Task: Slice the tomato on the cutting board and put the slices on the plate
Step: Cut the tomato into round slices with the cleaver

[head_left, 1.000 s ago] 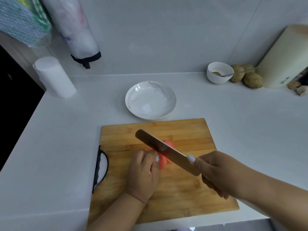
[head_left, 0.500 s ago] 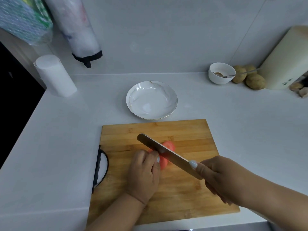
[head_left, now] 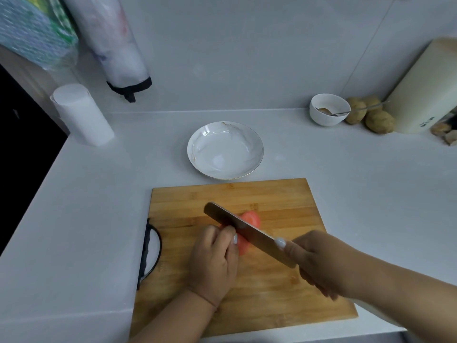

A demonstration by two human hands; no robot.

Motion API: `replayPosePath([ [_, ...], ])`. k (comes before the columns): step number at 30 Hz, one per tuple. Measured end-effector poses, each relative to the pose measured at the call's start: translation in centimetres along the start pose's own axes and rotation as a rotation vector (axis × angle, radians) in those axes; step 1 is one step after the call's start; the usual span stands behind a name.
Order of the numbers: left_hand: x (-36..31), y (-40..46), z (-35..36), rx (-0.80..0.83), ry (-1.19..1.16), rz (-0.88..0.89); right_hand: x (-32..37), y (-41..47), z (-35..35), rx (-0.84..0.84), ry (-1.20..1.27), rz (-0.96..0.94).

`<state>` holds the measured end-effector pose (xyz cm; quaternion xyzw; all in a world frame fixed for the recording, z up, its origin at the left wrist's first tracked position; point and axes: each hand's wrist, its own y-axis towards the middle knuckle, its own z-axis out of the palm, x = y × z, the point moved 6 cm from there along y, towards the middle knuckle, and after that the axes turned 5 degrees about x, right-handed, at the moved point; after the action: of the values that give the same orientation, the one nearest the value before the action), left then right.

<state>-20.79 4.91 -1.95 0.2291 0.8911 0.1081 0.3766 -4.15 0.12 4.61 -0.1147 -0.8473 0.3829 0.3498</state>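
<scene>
A red tomato lies in the middle of the wooden cutting board. My left hand holds the tomato's near side, fingers curled on it. My right hand grips the handle of a long knife, forefinger along the blade's back. The blade lies slantwise across the tomato, so red shows on both sides of it. Beyond the board stands an empty white plate with a thin gold rim.
At the back right are a small white bowl with a spoon, several potatoes and a cream canister. A white paper roll stands back left. The counter drops off at the left and near edges.
The knife has slid a little toward me and to the right across the tomato, and my right hand has drawn back with it. My left hand has stayed on the tomato.
</scene>
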Motion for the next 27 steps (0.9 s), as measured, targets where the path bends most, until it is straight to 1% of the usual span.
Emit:
replayPosePath([
  [2, 0.1, 0.0, 0.0, 0.003, 0.008, 0.001, -0.7, -0.1, 0.1, 0.013, -0.009, 0.026],
  [6, 0.1, 0.1, 0.0, 0.000, 0.004, 0.005, -0.2, 1.9, 0.9, 0.005, -0.045, 0.020],
  [12, 0.2, -0.1, 0.1, -0.005, 0.038, 0.022, 1.3, 4.5, 2.1, -0.092, -0.099, -0.051],
  [15, 0.1, -0.1, 0.2, -0.001, 0.037, 0.027, 1.2, 4.3, 2.4, -0.100, -0.103, -0.065],
  [21, 0.2, -0.2, 0.2, -0.003, 0.022, 0.018, 0.9, 4.2, 2.2, -0.023, 0.007, -0.063],
  [27, 0.1, -0.1, 0.1, 0.019, 0.045, -0.013, 0.8, 3.8, 0.9, -0.048, 0.099, -0.017],
])
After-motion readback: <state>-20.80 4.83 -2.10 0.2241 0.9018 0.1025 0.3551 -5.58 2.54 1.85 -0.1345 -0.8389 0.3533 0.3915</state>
